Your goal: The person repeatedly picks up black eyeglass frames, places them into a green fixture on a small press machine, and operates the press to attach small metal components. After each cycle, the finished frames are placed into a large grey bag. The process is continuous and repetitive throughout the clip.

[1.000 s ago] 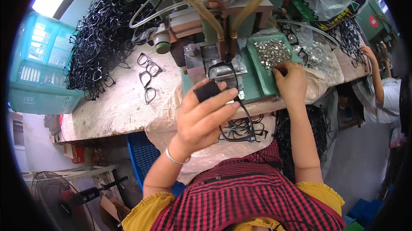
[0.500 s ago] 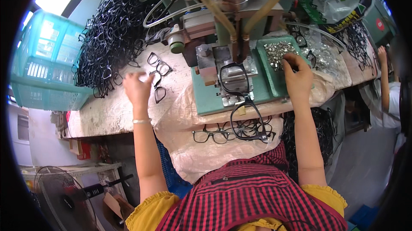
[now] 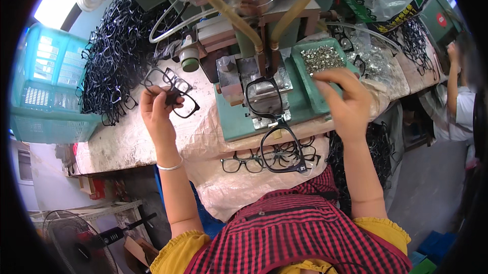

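Observation:
My left hand (image 3: 158, 116) pinches a black eyeglass frame (image 3: 196, 106) above the worktop, with another frame lying just behind it. My right hand (image 3: 352, 103) hovers at the right edge of a green tray (image 3: 306, 89) that holds small shiny metal pieces (image 3: 323, 59). Its thumb and forefinger are drawn close together; whatever is between them is too small to tell. Between my hands, a second black eyeglass frame (image 3: 278, 120) stands on end at the metal fixture (image 3: 264, 108) of a bench machine, one rim under the two copper-coloured tips (image 3: 267, 63), the other hanging toward me.
Several eyeglass frames (image 3: 243, 165) lie on the cloth (image 3: 213, 187) before my apron. A large heap of black frames (image 3: 119, 52) and turquoise baskets (image 3: 51, 116) stand at left. A fan (image 3: 76, 246) is low left. Another person's arm (image 3: 451, 78) shows at far right.
My left hand has closed on an eyeglass frame and lifted it from the worktop. My right hand has drawn back from the metal pieces toward the tray's near right edge. The whole view has shifted slightly.

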Demonstrator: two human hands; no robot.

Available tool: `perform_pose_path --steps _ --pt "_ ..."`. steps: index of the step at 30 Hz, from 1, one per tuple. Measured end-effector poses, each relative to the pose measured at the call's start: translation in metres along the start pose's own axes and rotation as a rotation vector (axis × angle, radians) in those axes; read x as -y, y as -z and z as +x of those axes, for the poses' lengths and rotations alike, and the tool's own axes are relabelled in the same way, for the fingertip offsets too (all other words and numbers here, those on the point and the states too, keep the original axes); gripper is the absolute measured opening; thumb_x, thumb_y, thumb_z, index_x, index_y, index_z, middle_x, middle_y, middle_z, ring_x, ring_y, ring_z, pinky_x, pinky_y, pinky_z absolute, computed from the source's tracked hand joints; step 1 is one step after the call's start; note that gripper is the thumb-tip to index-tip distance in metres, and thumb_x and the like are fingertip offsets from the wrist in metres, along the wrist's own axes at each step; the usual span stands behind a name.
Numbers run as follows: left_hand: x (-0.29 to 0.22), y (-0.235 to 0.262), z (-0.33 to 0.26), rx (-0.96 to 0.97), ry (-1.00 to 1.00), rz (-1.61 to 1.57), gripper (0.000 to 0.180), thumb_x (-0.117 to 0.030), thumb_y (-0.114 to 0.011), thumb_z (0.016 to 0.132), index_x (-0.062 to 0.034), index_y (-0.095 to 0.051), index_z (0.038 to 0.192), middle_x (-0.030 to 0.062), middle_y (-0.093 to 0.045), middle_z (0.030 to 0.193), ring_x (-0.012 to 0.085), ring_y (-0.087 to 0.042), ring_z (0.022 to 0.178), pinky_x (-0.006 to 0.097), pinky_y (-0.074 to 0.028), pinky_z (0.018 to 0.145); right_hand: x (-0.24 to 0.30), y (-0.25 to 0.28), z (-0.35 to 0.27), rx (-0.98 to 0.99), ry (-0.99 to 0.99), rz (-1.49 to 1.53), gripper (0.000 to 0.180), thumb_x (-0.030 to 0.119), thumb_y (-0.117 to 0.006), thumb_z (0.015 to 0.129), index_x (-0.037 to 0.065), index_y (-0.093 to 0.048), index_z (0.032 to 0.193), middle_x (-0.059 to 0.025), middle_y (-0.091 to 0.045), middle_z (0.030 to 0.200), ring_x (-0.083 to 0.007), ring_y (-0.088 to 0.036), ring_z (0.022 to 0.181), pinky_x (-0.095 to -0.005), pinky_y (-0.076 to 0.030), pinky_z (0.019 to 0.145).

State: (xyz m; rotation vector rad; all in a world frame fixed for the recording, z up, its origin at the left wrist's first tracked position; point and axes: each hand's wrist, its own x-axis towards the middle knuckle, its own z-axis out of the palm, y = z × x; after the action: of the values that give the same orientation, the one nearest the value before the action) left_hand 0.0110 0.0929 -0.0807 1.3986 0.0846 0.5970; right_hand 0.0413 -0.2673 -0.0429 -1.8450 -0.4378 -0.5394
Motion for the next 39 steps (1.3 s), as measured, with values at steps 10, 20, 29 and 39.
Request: perform_pose_path --steps 10,20,29,39 --pt "0.047 -0.013 -0.038 -0.226 0.068 -0.112 0.013 -0.013 -0.058 0.1 -0.0012 -0.06 0.105 0.007 -0.064 0.089 0.0168 -0.064 0.076 0.029 -0.052 0.067 0.006 -0.065 0.022 -0.063 -0.049 0.29 0.028 0.001 -0.068 0.08 0.0 -0.059 0.106 -0.0092 -0.068 0.09 -0.0174 -0.067 0.087 -0.0289 -0.05 0.082" --pt "-0.088 -0.1 -0.007 0.132 -0.623 -0.066 0.016 -0.009 -0.051 0.102 0.0023 -0.057 0.112 0.0207 -0.063 0.106 0.0266 -0.064 0.091 0.038 -0.057 0.077 0.037 -0.067 0.019 0.025 -0.175 0.543 0.041 -0.001 -0.067 0.081 -0.002 -0.053 0.12 -0.0107 -0.066 0.11 -0.0159 -0.065 0.097 -0.0288 -0.048 0.089" --pt "-0.052 -0.12 -0.041 0.704 -0.901 0.428 0.017 -0.013 -0.075 0.075 -0.0093 -0.074 0.092 0.0088 -0.074 0.097 0.0244 -0.068 0.084 0.048 -0.05 0.091 -0.093 0.006 0.012 -0.134 -0.008 -0.708 0.02 0.015 -0.072 0.078 0.005 -0.073 0.096 -0.0161 -0.064 0.12 -0.0352 -0.058 0.114 -0.0438 -0.045 0.1" --pt "-0.048 -0.116 -0.066 0.645 -0.819 0.525 0.022 -0.008 -0.074 0.082 -0.0073 -0.071 0.104 0.0126 -0.073 0.106 0.0322 -0.069 0.102 0.053 -0.042 0.107 -0.139 -0.017 0.04 -0.059 0.11 -0.81 0.021 0.012 -0.064 0.088 0.0 -0.071 0.103 -0.0196 -0.068 0.112 -0.0366 -0.063 0.108 -0.0423 -0.05 0.094"
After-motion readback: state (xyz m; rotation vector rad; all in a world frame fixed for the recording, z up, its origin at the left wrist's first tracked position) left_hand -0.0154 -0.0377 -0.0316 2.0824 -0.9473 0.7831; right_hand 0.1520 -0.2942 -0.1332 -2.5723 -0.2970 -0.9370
